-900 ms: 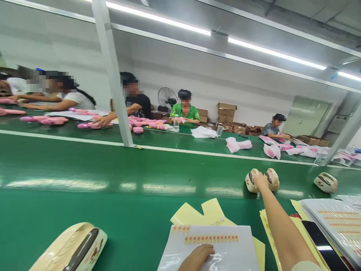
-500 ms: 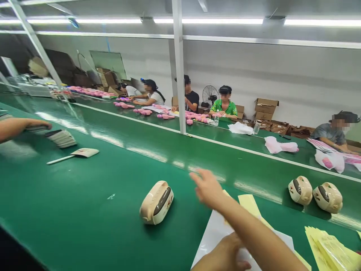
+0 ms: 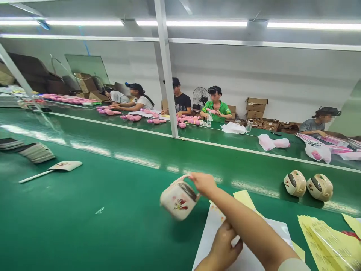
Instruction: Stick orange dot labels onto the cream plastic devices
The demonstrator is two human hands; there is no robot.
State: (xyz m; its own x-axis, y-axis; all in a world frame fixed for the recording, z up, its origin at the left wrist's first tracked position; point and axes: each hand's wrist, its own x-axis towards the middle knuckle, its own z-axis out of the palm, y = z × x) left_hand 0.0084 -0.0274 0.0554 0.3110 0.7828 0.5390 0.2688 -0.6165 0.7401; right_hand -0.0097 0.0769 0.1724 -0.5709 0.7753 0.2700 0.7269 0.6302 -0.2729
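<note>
My right hand (image 3: 204, 184) grips the handle of a small cream case (image 3: 179, 201), which has a dark panel and a red flower print. The case hangs tilted above the green table (image 3: 126, 226). Below my right forearm, my left hand (image 3: 224, 242) is curled over a white sheet (image 3: 207, 233) bearing small orange stickers. The forearm partly covers its fingers, and anything between them is hidden. Yellow sheets (image 3: 244, 199) stick out from beneath the white one.
Two similar cream cases (image 3: 295, 183) stand at the right, behind yellow sticker sheets (image 3: 324, 237). A flower-printed spatula (image 3: 66, 165) lies left, near a stack of pale pieces (image 3: 38, 152). A metal post (image 3: 167, 82) rises ahead. Several people work across the table among pink items (image 3: 188, 119).
My right hand has closed on the cream case's handle, and the case has lifted and turned. The view has shifted right. Another person's arm at far left has left the view.
</note>
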